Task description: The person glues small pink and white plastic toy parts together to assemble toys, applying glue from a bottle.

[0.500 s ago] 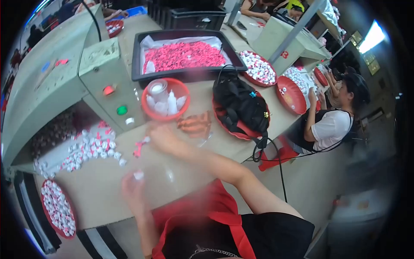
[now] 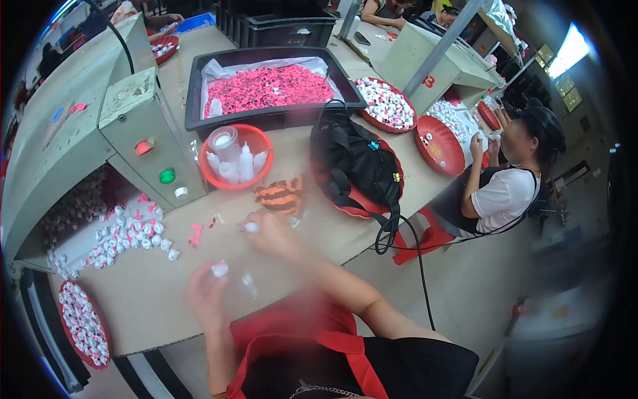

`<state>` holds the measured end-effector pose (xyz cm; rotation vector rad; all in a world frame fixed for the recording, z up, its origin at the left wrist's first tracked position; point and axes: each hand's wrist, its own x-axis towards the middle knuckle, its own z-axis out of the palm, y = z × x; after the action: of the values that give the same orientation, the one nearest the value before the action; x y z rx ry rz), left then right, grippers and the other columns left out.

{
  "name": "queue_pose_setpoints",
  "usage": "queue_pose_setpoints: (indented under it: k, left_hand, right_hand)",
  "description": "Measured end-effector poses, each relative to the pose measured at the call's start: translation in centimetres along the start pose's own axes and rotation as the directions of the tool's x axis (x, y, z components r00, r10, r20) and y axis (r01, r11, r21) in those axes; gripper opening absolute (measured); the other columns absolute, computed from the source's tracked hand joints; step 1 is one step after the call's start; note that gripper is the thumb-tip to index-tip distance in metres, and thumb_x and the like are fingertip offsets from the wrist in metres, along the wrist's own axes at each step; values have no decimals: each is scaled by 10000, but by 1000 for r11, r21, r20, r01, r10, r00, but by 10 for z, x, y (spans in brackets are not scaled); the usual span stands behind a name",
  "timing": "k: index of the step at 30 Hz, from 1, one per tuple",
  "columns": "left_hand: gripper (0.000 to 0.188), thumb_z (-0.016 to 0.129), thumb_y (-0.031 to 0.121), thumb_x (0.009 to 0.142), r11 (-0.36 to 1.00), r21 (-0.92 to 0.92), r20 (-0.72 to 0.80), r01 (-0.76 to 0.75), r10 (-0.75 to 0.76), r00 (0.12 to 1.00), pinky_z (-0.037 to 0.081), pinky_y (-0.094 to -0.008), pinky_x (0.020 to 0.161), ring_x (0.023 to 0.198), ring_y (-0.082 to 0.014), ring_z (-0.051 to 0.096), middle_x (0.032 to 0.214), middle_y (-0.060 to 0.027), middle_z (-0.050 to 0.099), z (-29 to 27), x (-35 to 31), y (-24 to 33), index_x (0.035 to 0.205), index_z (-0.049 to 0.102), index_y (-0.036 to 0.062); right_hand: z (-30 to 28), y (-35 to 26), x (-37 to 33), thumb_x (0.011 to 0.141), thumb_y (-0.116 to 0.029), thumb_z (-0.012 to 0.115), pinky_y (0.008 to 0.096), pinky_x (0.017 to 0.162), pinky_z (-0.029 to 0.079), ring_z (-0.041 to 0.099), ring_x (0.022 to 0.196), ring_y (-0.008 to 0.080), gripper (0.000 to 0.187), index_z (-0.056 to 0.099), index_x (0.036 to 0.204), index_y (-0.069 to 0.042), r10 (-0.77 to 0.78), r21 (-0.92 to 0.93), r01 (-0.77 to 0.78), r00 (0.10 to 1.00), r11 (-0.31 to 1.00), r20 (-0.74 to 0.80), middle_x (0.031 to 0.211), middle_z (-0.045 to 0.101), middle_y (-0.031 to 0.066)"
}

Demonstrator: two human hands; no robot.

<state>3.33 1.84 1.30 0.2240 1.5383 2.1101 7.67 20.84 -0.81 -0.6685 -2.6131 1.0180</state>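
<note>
My left hand [image 2: 206,292] is raised over the near part of the table, its fingertips closed on a small white piece [image 2: 220,268] like the white pieces heaped by the machine. To its right and farther off, my right hand [image 2: 271,234] has its fingers curled round a small white object [image 2: 251,227]; most of it is covered, so its kind is unclear. Left of that hand lie a pink bone-shaped piece [image 2: 195,235] and a tiny dark red bit [image 2: 214,220]. A small clear plastic item [image 2: 249,283] rests between my forearms.
A green machine [image 2: 143,126] with white pieces [image 2: 136,233] at its opening stands left. Beyond my right hand are a red basket of white bottles [image 2: 267,144], an orange striped cloth-like item [image 2: 282,194], a black bag [image 2: 362,159] and a black tray [image 2: 193,100]. A co-worker [image 2: 508,179] sits right.
My right hand has drawn back toward me and to the right, away from the pink piece. My left hand keeps its white piece near the same spot. The whole view has shifted slightly.
</note>
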Motion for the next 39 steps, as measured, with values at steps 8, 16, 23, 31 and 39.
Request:
queue_pose_setpoints:
  k: [8, 16, 23, 31, 39]
  left_hand:
    - [285, 566, -90, 769, 992, -26, 98, -124, 126, 987, 479, -281, 810, 928, -169, 578, 1044, -97, 577, 29, 11, 17, 1049, 558, -38]
    - [264, 541, -121, 781, 958, 39, 198, -285, 272, 942, 492, -272, 788, 958, -174, 566, 1088, -105, 519, 19, 6, 10, 1031, 576, -42]
    - [261, 550, -113, 782, 979, -73, 236, -189, 201, 951, 492, -295, 811, 972, -197, 564, 1067, -125, 531, 19, -1, 24, 1037, 565, -61]
    - [263, 551, -90, 776, 988, -145, 151, -55, 77, 985, 445, -273, 850, 948, -171, 570, 1063, -142, 570, 34, 7, 19, 1037, 560, -63]
    - [254, 548, -77, 787, 980, 144, 32, -138, 135, 990, 452, -250, 809, 882, -154, 586, 992, -145, 601, 34, -3, 15, 1041, 554, -89]
  right_hand:
    - [-58, -68, -41, 769, -50, 659, 210, 621, 441, 539, 695, 52, 80, 627, 826, -4, -50, 694, -87, 983, 715, 175, 728, 613, 22]
    - [-48, -71, -44, 734, -49, 702, 222, 638, 468, 569, 693, 73, 130, 610, 809, 5, 97, 603, -164, 985, 780, 142, 747, 628, 39]
    - [-43, -68, -46, 728, -60, 712, 211, 625, 465, 565, 689, 66, 147, 616, 825, -6, 83, 612, -120, 993, 782, 88, 747, 626, 29]
    - [-49, -63, -34, 747, -26, 667, 214, 639, 454, 550, 718, 65, 125, 610, 853, 6, -6, 680, -80, 992, 729, 122, 750, 587, 18]
    - [-29, -53, -41, 734, -74, 666, 238, 620, 460, 551, 685, 69, 147, 602, 841, 3, -30, 705, 4, 999, 709, 24, 749, 629, 37]
